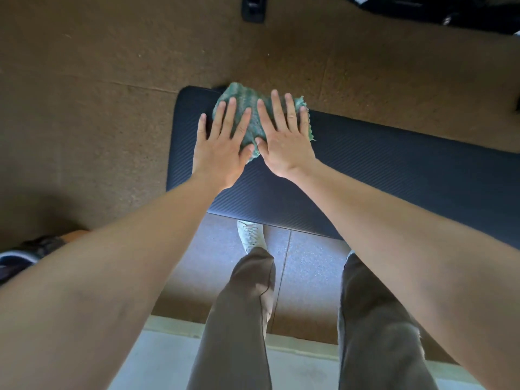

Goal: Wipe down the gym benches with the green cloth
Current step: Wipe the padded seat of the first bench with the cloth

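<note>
Brown speckled rubber floor (84,80), on which a white lace-up shoe (251,235) is planted; a black rectangular object (253,8) is cropped at the top edge; a pale concrete strip (157,358) is shown below.

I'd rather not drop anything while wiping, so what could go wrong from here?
The green cloth sits at the far corner of the bench pad, partly over the edge; a forward push could send it to the floor. The left hand and the right hand press it flat with no grip, so it may bunch up or slide out from under them.
</note>
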